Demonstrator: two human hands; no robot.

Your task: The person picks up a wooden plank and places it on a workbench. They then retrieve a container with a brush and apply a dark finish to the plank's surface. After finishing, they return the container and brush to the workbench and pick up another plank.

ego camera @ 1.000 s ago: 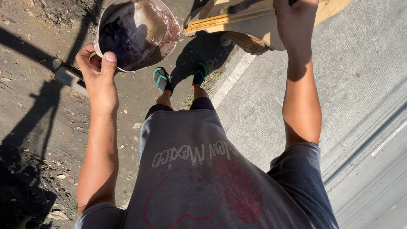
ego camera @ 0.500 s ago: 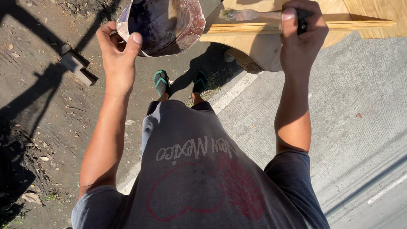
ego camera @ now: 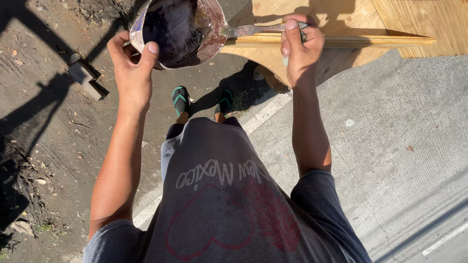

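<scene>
My left hand (ego camera: 132, 67) grips the rim of a cut-open metal can (ego camera: 178, 30) filled with dark glossy liquid, held at chest height up front. My right hand (ego camera: 301, 48) is closed around the handle of a paintbrush (ego camera: 253, 30), whose tip reaches into the can's right edge. Just beyond the brush lies a pale plywood piece (ego camera: 370, 22) with a thin wooden strip (ego camera: 351, 42) along its near edge. My feet in green-strapped sandals (ego camera: 181, 99) stand below.
Bare dirt with stones and a small block (ego camera: 87, 80) lies on the left. Grey concrete pavement (ego camera: 390, 146) fills the right, split from the dirt by a pale kerb line (ego camera: 263, 114). Long shadows cross the dirt.
Both hands have come down and nearer in view. The right hand moved from the plywood edge, and the brush tip now meets the can's rim.
</scene>
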